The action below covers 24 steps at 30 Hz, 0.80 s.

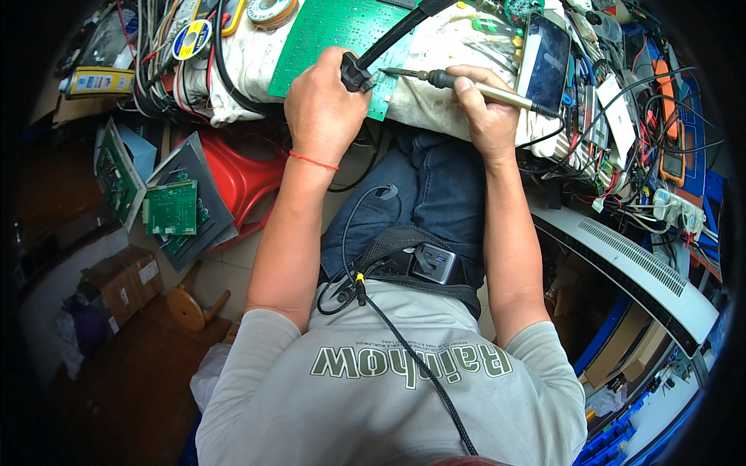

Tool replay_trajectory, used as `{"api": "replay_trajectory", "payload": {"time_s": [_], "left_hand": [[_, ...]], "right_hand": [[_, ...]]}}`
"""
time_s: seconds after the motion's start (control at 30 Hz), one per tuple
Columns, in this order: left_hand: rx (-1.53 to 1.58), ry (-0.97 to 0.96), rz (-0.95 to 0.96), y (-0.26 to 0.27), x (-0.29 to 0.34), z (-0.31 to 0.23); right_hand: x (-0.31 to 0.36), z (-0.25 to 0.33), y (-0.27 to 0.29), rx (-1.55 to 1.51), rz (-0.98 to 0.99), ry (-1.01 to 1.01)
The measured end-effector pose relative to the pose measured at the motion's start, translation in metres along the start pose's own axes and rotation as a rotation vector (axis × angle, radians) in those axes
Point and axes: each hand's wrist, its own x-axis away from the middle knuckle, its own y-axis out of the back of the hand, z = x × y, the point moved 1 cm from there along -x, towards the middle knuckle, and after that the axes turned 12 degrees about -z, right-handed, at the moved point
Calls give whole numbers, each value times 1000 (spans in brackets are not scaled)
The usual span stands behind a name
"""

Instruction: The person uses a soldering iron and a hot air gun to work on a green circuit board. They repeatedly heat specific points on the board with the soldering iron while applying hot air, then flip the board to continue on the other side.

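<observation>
A large green circuit board point(311, 50) lies on a whitish cloth on the bench in front of me. My left hand point(322, 101) is closed at the board's near edge around the black head of a long, straight black tool point(388, 39); I cannot make out its exact kind. Between my right fingers is a soldering iron point(486, 91), held like a pen, its tip pointing left over the board close to the black head. Whether the tip touches the board cannot be seen. My right hand point(491, 116) is over the cloth point(435, 113).
A phone point(544, 58) lies right of the board, beside tangled cables and an orange meter point(671, 163). At the left are a solder spool point(192, 40), a wire reel point(268, 11) and more cables. Below stand a red stool point(241, 179) and several boards point(171, 208).
</observation>
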Motion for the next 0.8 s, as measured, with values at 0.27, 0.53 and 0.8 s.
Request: {"api": "replay_trajectory", "payload": {"time_s": [0.27,0.53,0.8], "left_hand": [[8,17,14,-1,-1,-3],[67,82,-25,6,2,2],[207,97,-103,21,9,13]], "right_hand": [[0,0,0,-1,-2,-19],[-1,-1,1,-116,-12,-122],[-2,-1,0,-121,-11,-97]]}}
